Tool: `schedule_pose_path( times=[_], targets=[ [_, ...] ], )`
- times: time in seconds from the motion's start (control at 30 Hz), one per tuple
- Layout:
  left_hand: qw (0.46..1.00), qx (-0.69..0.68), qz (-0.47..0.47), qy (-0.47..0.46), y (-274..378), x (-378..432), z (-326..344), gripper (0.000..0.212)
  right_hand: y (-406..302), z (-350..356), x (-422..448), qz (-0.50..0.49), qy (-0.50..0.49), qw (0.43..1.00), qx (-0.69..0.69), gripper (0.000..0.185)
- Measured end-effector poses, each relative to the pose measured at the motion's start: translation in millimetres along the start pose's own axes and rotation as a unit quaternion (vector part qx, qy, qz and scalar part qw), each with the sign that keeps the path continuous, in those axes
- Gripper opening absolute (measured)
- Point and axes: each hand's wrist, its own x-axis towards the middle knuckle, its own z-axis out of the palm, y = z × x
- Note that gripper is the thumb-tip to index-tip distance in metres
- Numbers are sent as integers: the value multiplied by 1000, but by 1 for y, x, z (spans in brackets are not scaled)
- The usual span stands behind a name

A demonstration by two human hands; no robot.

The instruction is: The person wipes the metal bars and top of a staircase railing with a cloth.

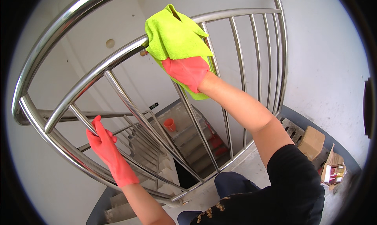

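A lime-green cleaning cloth [179, 33] is draped over the middle rail [97, 64] of a stainless-steel stair railing. My right hand [187, 70], in a coral rubber glove, holds the cloth against that rail; its fingers are hidden beneath the fabric. Lower on the left, my left hand [103, 142] wears a matching glove and grips a thin steel baluster [81, 119]. Above both hands curves the thick polished top handrail [59, 28]. More upright balusters [238, 51] run to the right, towards the white wall.
Through the bars, a stairwell drops away, with an orange bucket [169, 125] and a red dustpan [216, 141] on lower steps. At right on the landing stand a cardboard box [312, 142] and an opened carton [332, 173] beside a perforated block [291, 128]. Steps [120, 208] descend at lower left.
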Motion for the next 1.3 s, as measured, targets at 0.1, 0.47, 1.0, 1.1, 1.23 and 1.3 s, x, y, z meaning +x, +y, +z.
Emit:
schedule_pose_path(
  times=[0.1, 0.47, 1.0, 1.1, 1.23, 1.3],
  targets=[
    [1000, 2, -6, -21, -6, 3, -3, 24, 19, -12, 28, -1, -6, 998, 61, 30],
    [998, -18, -2, -57, -13, 6, -6, 23, 66, -86, 46, 166, 78, 967, -174, 28],
    [999, 15, 16, -33, -15, 5, -7, 22, 78, -84, 23, -25, 26, 971, -236, 31],
    [999, 30, 28, -31, -14, 4, -9, 22, 88, -94, 24, -3, 81, 973, -216, 39],
    [999, 25, 21, -33, -20, 6, -5, 22, 114, -152, 54, 239, 102, 945, -200, 46],
    [999, 23, 23, -37, -20, 6, -4, 22, 131, -177, 60, 243, 113, 936, -227, 43]
  ],
)
